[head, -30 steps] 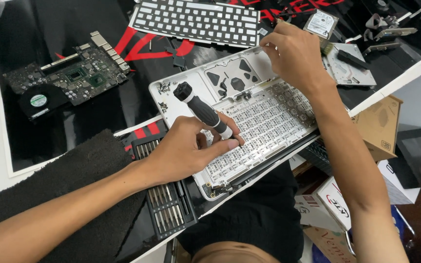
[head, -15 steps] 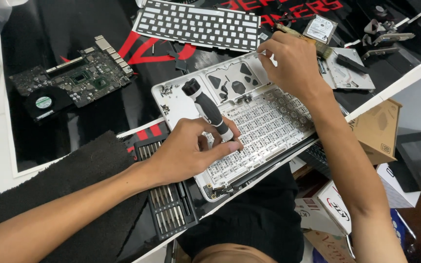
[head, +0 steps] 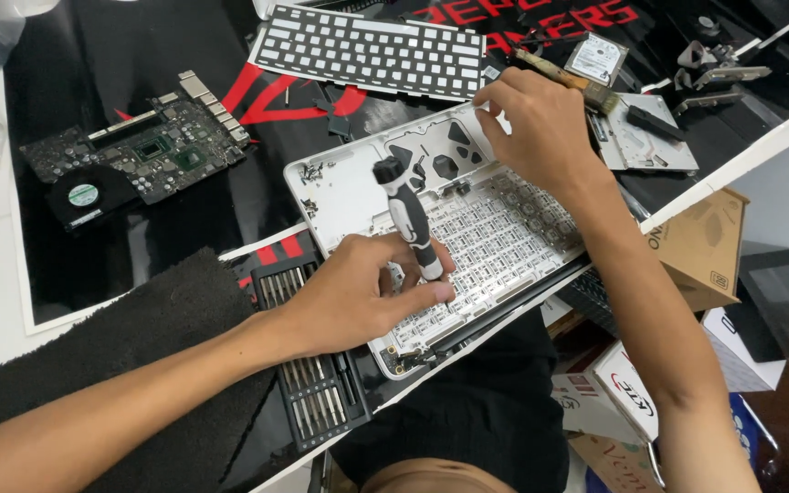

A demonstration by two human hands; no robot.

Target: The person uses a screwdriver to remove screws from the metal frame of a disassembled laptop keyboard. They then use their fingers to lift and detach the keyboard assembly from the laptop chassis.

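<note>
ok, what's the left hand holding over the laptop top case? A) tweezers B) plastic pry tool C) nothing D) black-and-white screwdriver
D: the left hand grips a black-and-white screwdriver, tip down on the keyboard grid of the silver top case; the right hand rests at the case's far edge.

We count two hands: the left hand (head: 358, 297) and the right hand (head: 541, 132). We see one screwdriver (head: 410, 219), one laptop case (head: 504, 237), one keyboard sheet (head: 367, 50), one circuit board (head: 152, 155), one fan (head: 84, 196), one bit set (head: 312, 383) and one hard drive (head: 597, 57).

Left hand (head: 358, 297) curled in a grip, right hand (head: 541, 128) pinching.
</note>
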